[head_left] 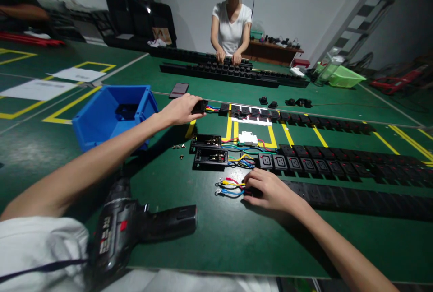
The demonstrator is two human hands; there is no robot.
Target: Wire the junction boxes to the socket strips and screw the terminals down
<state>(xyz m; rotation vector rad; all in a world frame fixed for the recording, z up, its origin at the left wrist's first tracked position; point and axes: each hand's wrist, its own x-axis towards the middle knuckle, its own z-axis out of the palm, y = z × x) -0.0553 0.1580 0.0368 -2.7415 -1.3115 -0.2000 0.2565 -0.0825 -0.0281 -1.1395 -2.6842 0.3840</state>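
My left hand is closed on a small black terminal box beyond the blue bin; coloured wires run from the box to a row of black sockets. Near the front of the table, my right hand grips the end of a long black socket strip, its fingers hiding that end. Loose wires with ring terminals stick out to the left of these fingers. Between my hands lie two open black terminal boxes with brass parts inside, wired to more socket rows. A white breaker sits among the wires.
A cordless drill lies at the front left, near a blue bin with black parts in it. Loose screws and a phone are on the table. Across it, a co-worker handles black strips.
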